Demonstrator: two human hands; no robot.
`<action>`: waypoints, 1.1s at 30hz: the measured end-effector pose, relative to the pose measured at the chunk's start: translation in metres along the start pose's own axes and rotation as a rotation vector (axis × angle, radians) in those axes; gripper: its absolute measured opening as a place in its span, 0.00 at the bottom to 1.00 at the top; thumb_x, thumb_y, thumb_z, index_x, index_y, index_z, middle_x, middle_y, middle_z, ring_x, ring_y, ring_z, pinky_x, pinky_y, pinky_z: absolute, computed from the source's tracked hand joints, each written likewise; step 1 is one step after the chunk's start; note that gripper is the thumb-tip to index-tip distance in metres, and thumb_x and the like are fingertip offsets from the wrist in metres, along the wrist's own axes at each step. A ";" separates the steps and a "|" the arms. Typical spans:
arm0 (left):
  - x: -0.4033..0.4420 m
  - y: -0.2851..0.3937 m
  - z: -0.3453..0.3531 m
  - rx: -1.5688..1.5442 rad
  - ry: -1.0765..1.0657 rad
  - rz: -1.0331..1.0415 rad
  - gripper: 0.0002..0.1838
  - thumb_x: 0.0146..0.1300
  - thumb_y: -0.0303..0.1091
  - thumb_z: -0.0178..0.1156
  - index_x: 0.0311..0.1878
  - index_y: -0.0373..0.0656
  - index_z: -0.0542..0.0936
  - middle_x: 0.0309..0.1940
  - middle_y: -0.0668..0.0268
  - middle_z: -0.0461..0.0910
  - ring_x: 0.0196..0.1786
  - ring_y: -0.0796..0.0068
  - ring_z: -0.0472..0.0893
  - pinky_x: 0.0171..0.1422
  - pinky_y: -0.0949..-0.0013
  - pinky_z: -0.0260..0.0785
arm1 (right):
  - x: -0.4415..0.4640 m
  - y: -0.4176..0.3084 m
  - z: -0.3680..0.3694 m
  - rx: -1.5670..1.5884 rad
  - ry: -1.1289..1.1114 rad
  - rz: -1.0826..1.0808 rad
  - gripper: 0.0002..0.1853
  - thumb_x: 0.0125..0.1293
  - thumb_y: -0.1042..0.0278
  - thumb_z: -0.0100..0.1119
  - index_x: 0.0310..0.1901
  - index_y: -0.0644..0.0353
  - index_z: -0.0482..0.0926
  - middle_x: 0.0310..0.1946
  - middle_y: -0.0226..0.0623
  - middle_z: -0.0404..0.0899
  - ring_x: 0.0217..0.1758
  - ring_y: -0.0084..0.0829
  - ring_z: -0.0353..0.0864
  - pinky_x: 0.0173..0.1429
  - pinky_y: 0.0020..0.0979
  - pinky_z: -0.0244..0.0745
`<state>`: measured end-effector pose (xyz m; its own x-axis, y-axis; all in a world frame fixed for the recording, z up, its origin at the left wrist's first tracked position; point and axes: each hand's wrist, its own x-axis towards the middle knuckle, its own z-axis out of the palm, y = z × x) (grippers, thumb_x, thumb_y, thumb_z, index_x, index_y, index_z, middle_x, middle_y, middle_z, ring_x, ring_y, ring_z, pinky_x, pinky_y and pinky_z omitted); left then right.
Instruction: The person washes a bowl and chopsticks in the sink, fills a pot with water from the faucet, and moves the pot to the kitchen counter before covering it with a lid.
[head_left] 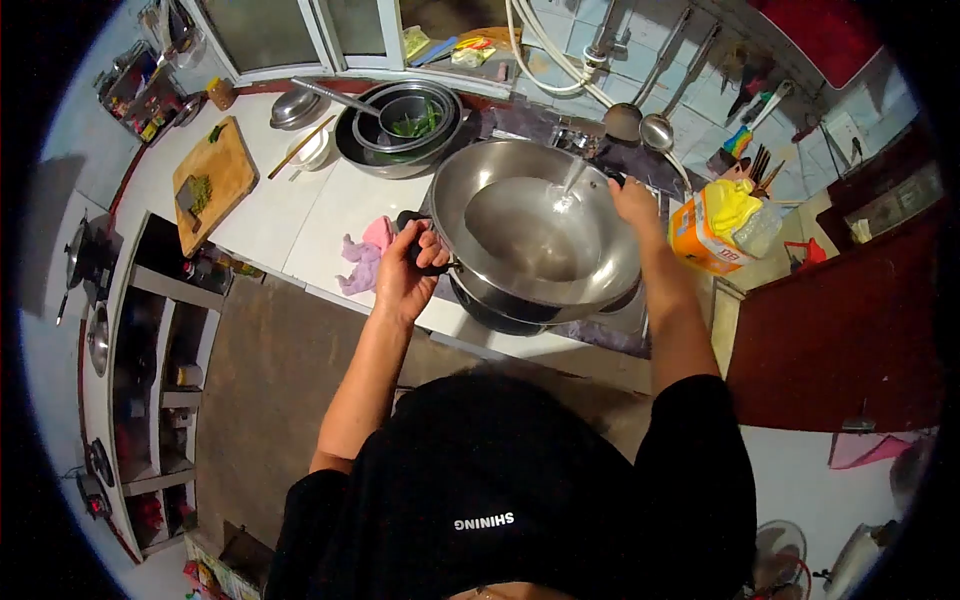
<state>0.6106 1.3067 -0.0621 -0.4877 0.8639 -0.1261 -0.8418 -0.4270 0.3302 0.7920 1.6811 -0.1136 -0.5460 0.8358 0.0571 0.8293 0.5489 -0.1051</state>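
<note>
A large steel wok with clear liquid pooled in its bottom is over the stove area of the counter. My left hand is closed around the black handle on its left side. On the far right side, my right hand is closed on the other handle, which the fingers mostly hide. Beneath the wok a dark round base shows at the front; whether the wok rests on it I cannot tell. A pink and purple cloth lies on the counter beside my left hand.
Stacked bowls with a strainer of green vegetables stand behind the wok. To the left are a white bowl with chopsticks and a cutting board with a cleaver. An orange bag sits right; ladles hang on the wall.
</note>
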 end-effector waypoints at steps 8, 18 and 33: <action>-0.002 0.001 -0.001 0.002 -0.004 -0.012 0.07 0.65 0.33 0.47 0.37 0.39 0.69 0.22 0.70 0.62 0.19 0.82 0.59 0.30 0.74 0.56 | -0.006 -0.002 0.002 0.005 0.042 0.029 0.30 0.64 0.43 0.38 0.46 0.68 0.71 0.41 0.55 0.76 0.45 0.51 0.75 0.50 0.44 0.69; -0.002 0.000 0.009 -0.016 0.052 0.008 0.09 0.66 0.32 0.46 0.41 0.34 0.67 0.22 0.69 0.63 0.18 0.82 0.59 0.28 0.76 0.55 | -0.013 -0.007 -0.002 -0.014 0.055 0.048 0.29 0.64 0.44 0.39 0.45 0.66 0.72 0.41 0.52 0.76 0.45 0.47 0.77 0.49 0.42 0.70; 0.003 0.001 0.008 -0.007 0.010 0.002 0.09 0.65 0.32 0.47 0.41 0.34 0.68 0.22 0.69 0.65 0.19 0.82 0.60 0.30 0.75 0.56 | 0.000 -0.003 0.010 -0.028 0.003 0.094 0.30 0.64 0.43 0.36 0.48 0.66 0.71 0.43 0.53 0.75 0.48 0.48 0.75 0.51 0.43 0.69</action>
<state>0.6106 1.3111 -0.0546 -0.4912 0.8606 -0.1347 -0.8425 -0.4301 0.3243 0.7879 1.6795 -0.1236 -0.4653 0.8837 0.0515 0.8799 0.4681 -0.0821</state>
